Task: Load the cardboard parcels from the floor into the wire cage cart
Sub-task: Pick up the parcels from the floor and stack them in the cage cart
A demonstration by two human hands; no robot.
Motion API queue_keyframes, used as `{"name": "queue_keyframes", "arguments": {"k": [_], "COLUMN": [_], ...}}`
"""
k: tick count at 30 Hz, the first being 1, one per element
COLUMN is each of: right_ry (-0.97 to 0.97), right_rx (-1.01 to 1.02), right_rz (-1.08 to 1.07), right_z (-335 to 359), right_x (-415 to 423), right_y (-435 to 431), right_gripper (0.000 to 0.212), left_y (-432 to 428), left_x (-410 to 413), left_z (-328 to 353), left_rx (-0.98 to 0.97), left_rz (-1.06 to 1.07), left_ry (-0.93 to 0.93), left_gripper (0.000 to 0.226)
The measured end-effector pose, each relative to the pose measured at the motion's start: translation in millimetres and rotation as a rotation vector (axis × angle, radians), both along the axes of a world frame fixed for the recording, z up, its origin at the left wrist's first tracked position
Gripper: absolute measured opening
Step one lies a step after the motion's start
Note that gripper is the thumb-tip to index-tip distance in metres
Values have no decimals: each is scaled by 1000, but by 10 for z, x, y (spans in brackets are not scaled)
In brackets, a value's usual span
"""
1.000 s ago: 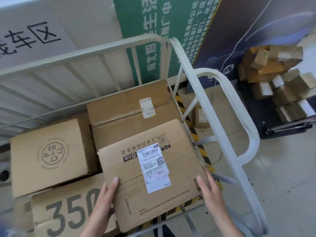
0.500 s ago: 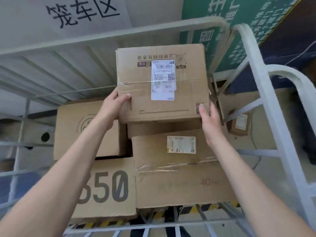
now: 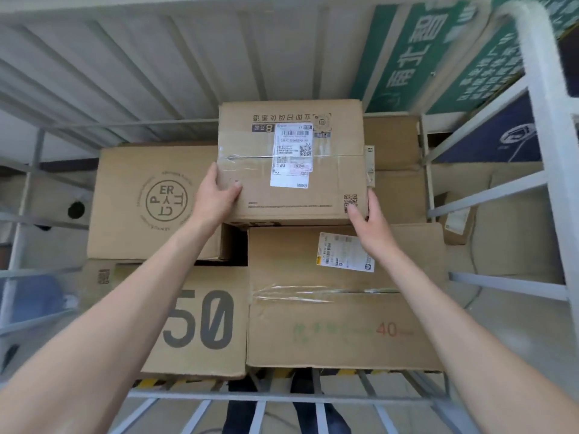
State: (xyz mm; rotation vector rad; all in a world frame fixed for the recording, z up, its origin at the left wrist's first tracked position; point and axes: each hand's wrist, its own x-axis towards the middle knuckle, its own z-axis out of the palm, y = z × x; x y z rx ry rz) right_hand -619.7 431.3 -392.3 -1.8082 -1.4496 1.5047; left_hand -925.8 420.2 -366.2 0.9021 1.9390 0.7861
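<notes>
A brown cardboard parcel (image 3: 263, 195) with a white shipping label sits high in the wire cage cart (image 3: 542, 126), on top of other boxes at the back. My left hand (image 3: 216, 195) grips its near left corner. My right hand (image 3: 369, 223) presses against its near right corner. Under it lie a box with a round "ER" stamp (image 3: 150, 202), a box printed "50" (image 3: 200, 321) and a taped box marked "40" (image 3: 344, 314).
The cage's white bars run along the front (image 3: 282, 399), left (image 3: 28, 198) and right side. Behind it are a ribbed white wall (image 3: 141, 73) and a green sign (image 3: 416, 57). A small parcel (image 3: 457, 217) lies on the floor outside, to the right.
The labelled parcel has gone from the near front of the cage up and to the back, onto the stacked boxes. Both arms have stretched forward with it.
</notes>
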Motion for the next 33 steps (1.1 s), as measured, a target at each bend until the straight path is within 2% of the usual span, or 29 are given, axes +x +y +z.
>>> {"name": "queue_keyframes", "arguments": {"k": [3,5,7,9,11,14,17,33], "right_ry": [6,-53,-179,-364,-495,-565,-567,-576], "right_rx": [-45,-66,-44,-80,-174,-336,-370,-319], "right_rz": [1,-148,-313,-365,-315,-188,-156,-100], "right_z": [52,21,-45,-140,-273,-432,-492,-526], "right_x": [22,180,458,828,1194,1506,1564,1097], "right_y": [-42,-125,-348,-695,-1093,-1620,-1865,-1923], "right_gripper": [65,65,64,68,79,95,105,102], "left_y": [-153,-404,-775,-1188,-1580,-2003,-2181,-2237], "left_x": [75,273,540,830,1079,1264,1236,659], "left_z": [7,-20,-80,-202,-386,-691,-917,-917], "left_rx": [5,3,105,164,84,-197,-260,-246], "left_rz": [63,92,37,-161,-442,-892,-1089,-1089], "left_ry": [95,281,437,563,614,663,705,691], "left_gripper": [52,61,55,53,60,76,87,85]}}
